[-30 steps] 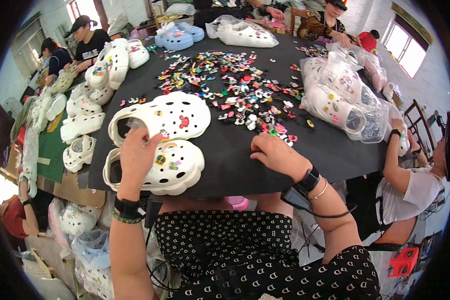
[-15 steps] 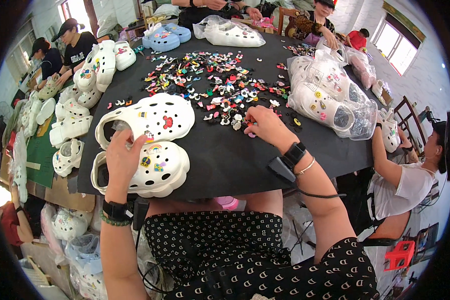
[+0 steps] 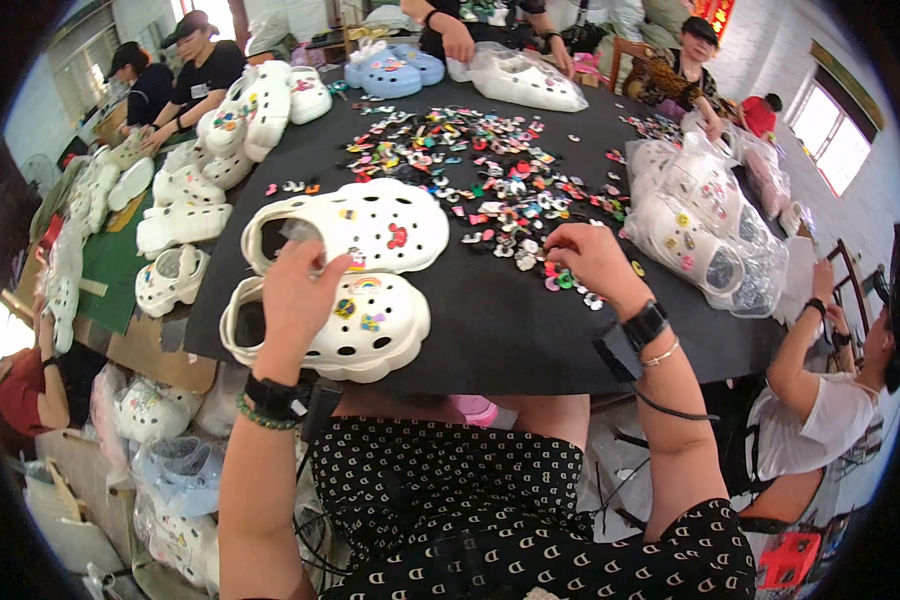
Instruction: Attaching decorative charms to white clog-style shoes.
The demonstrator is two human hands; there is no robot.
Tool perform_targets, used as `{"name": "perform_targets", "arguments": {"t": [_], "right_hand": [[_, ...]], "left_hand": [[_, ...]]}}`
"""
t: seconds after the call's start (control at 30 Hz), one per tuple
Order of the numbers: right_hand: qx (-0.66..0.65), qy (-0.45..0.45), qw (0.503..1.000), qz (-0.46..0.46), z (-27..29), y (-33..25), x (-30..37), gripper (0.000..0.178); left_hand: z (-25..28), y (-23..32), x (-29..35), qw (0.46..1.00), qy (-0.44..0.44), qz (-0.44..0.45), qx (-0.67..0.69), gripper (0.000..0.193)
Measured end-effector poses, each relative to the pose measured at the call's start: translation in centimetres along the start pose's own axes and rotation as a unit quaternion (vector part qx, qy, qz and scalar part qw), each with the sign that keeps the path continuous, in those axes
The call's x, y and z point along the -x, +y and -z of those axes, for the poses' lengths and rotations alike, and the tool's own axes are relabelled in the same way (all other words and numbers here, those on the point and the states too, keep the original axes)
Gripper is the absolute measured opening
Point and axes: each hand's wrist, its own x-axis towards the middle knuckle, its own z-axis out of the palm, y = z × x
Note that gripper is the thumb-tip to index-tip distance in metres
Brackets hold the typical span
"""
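A pair of white clogs lies side by side on the black table, toes to the right. The far clog (image 3: 397, 212) carries a red charm and smaller ones; the near clog (image 3: 395, 350) has a rainbow charm and others. My left hand (image 3: 305, 295) is closed over the far clog's edge by its opening, thumb near a charm. It hides part of the near clog. Clear plastic shows inside the far clog beside my fingers. My right hand (image 3: 600, 265) reaches into the near edge of a heap of colourful shoe charms (image 3: 490, 180), fingers bent together. What they pinch is hidden.
Bagged white clogs (image 3: 705, 225) stand right of the heap. Blue clogs (image 3: 395, 70) and a bagged clog (image 3: 525, 78) lie at the far edge. More white clogs (image 3: 265, 110) are stacked at the left. Co-workers sit around, one at the right (image 3: 820, 400).
The whole view has shifted, so the table things appear farther right. My hands remain at the clogs and the charms. Across the table, a co-worker's hands have come down to the bagged clog.
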Motion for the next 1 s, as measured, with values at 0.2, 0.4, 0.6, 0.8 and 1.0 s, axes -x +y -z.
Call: {"name": "perform_targets", "arguments": {"t": [0.2, 0.4, 0.6, 0.8, 1.0], "right_hand": [[-0.125, -0.024, 0.990, 0.064, -1.8, -6.1, -1.8, 0.014], [-0.058, 0.042, 0.973, 0.220, -5.9, -11.1, -4.7, 0.014], [-0.058, -0.014, 0.976, 0.208, -7.8, -13.2, -5.9, 0.011], [-0.023, 0.017, 0.968, 0.251, -8.4, -14.1, -6.4, 0.011], [-0.060, 0.014, 0.960, 0.275, -9.9, -15.2, -7.7, 0.011]], "left_hand": [[-0.2, 0.2, 0.1, 1.000, -0.002, 0.013, 0.013, 0.033], [-0.1, 0.0, 0.3, 1.000, 0.001, 0.016, 0.025, 0.030], [-0.1, 0.0, 0.2, 0.999, 0.006, 0.007, 0.032, 0.029], [-0.1, 0.1, 0.2, 1.000, 0.006, 0.009, 0.028, 0.030], [-0.1, 0.1, 0.4, 0.999, 0.001, 0.027, 0.031, 0.030]]}}
